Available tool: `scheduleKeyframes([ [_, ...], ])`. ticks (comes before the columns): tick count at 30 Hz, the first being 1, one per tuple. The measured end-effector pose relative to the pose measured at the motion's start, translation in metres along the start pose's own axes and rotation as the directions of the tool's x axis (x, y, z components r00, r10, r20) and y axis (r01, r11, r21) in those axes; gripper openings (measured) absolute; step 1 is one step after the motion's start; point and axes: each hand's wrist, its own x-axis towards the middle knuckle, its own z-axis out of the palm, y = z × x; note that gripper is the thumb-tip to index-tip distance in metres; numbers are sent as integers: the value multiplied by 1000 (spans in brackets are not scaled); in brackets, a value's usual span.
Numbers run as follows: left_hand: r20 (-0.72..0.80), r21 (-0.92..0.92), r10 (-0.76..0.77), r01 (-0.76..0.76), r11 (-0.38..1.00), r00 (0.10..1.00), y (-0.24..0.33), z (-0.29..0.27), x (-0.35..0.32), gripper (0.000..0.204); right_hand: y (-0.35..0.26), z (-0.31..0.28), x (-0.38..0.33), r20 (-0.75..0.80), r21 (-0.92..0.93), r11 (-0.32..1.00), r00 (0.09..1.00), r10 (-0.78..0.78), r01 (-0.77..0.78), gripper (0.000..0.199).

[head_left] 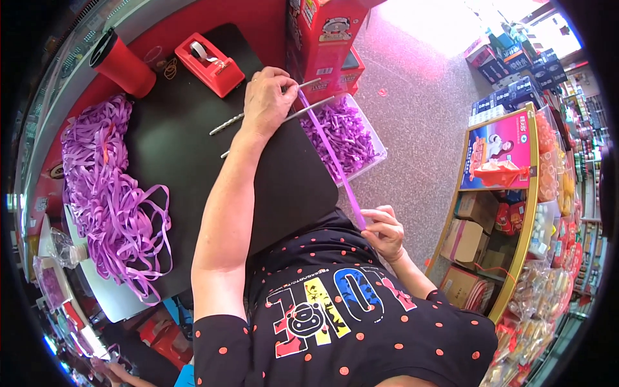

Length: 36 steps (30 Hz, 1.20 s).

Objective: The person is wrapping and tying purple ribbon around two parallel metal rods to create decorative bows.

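A narrow purple ribbon point(332, 155) is stretched slantwise between my two hands. At its far end my left hand point(267, 98) is closed, fingertips pinching the ribbon beside a thin metal rod point(225, 124). Whether those fingers also grip the rod is hidden. A second metal rod point(316, 106) lies close to it, and both stick out past the table's right edge. My right hand point(385, 233) pinches the ribbon's near end, close to my body. Under the ribbon, a white plastic box point(382, 152) holds many short purple ribbon pieces point(348, 138).
A large heap of purple ribbon point(106, 187) covers the left of the black table point(174, 142). Behind it are a red tape dispenser point(222, 76), a red cup point(132, 71) and rubber bands point(169, 68). Red boxes point(325, 45) stand at the far edge; a gold-framed shelf point(509, 284) is at right.
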Motion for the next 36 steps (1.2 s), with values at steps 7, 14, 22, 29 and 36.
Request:
scheduleKeyframes([
  [7, 12, 11, 10, -10, 1000, 1000, -2, 1, 1, 13, -7, -4, 1, 31, -32, 998, 998, -58, 59, 22],
  [14, 26, 32, 7, -7, 999, 1000, -2, 1, -1, 14, -18, -14, -9, -51, 108, 974, 977, 208, -202, 32],
  [22, 7, 39, 18, -18, 999, 1000, 3, 2, 2, 13, -62, -69, 105, -57, 413, 880, 970, -234, 237, 37],
  [29, 18, 47, 24, -24, 999, 1000, 0, 0, 2, 13, -85, -41, 309, 276, 681, 732, 919, -282, 20, 78],
  [36, 4, -27, -27, 27, 999, 1000, 1, -4, -1, 9, -15, 64, 416, 402, 752, 593, 913, -68, -287, 73],
])
